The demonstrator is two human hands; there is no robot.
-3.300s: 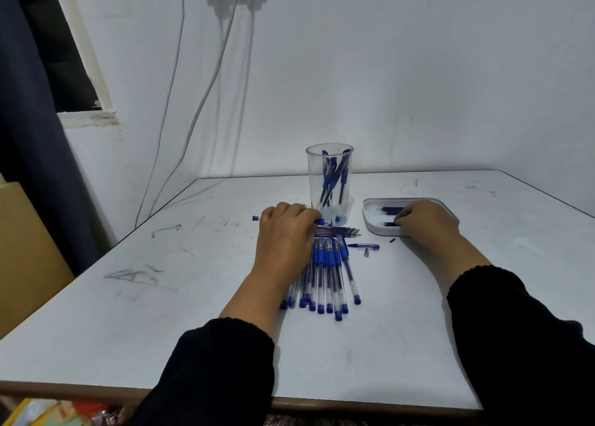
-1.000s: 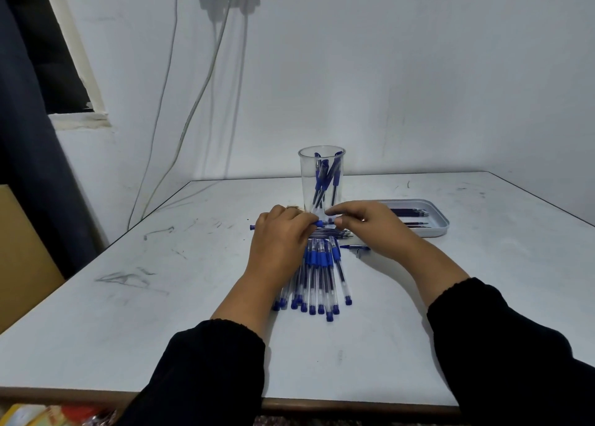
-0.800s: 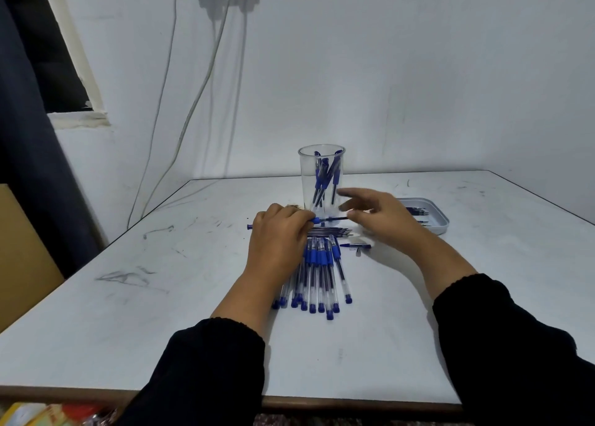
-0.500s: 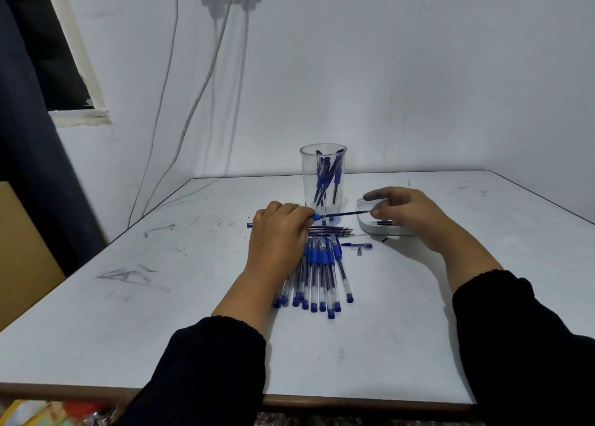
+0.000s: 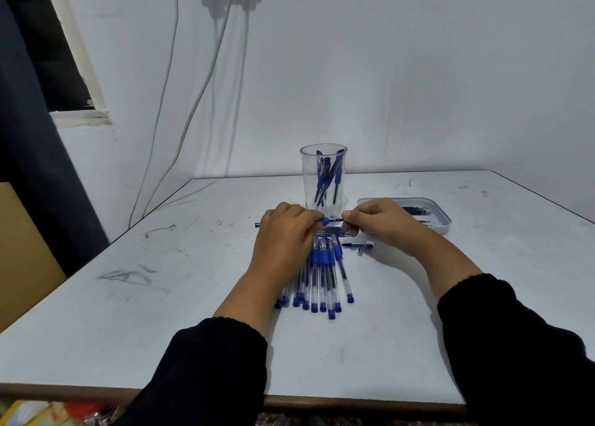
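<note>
Seen from the head camera, a person in black sleeves works over a scuffed white tabletop (image 5: 180, 303), both hands meeting just in front of a clear plastic cup (image 5: 323, 181) that holds several blue pens standing on end. The left hand (image 5: 283, 242) has its grip curled around a blue-tipped pen (image 5: 325, 221), which lies level and crosswise just above the tabletop, its far end poking out past the knuckles on the left. The right hand (image 5: 383, 222) pinches, with thumb and fingertips drawn together, the end of a thin dark refill (image 5: 337, 220) that runs from the pen's blue tip; whether the refill sits partly inside the barrel cannot be told. Under the hands lies a small stack of spare refills (image 5: 331, 232), and nearer the person a row of clear pens (image 5: 322, 280) with blue grips and blue end caps lies side by side, partly covered by the left wrist. A single loose blue pen part (image 5: 357, 246) rests just right of the row. A shallow white tray (image 5: 446, 224) with more dark refills sits behind the right hand. Cables (image 5: 196, 103) hang down the white wall.
</note>
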